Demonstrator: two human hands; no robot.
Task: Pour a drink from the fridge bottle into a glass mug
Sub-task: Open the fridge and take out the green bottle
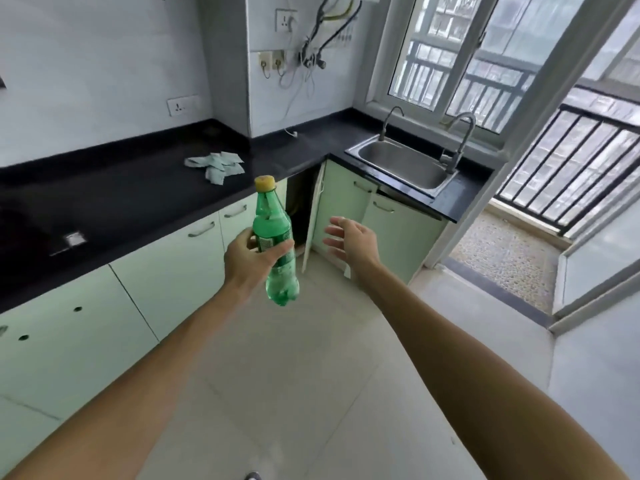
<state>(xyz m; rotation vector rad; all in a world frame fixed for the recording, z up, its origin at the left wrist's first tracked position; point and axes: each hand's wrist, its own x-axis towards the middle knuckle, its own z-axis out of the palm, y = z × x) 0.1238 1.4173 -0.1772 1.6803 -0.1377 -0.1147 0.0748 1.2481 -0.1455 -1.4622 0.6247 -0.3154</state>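
A green plastic bottle (277, 244) with a yellow cap stands upright in the air in front of me, capped. My left hand (247, 259) grips it around the label, fingers and thumb curled round its middle. My right hand (349, 242) hovers a little to the right of the bottle with fingers spread and relaxed, holding nothing. No glass mug is in view.
A black L-shaped countertop (138, 192) runs along the wall over pale green cabinets, with a crumpled cloth (216, 164) on it. A steel sink (403, 164) with two taps sits at the right. One cabinet door (313, 216) under the corner stands ajar. A balcony doorway opens at right.
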